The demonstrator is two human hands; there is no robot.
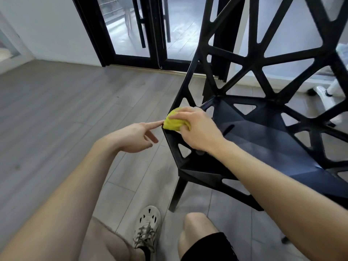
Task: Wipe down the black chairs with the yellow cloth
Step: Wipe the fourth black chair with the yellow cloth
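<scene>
Yellow cloth (173, 123) — bunched, black chair (263, 132) corner pointing left

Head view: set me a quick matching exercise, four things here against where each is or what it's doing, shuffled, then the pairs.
Things
1. yellow cloth
2. left hand
3. right hand
4. shoe

States
A. stands on the wood floor
B. index finger stretched out to the seat corner
C. bunched on the black chair seat's edge
D. grips the cloth

Pairs: 1-C, 2-B, 3-D, 4-A
</scene>
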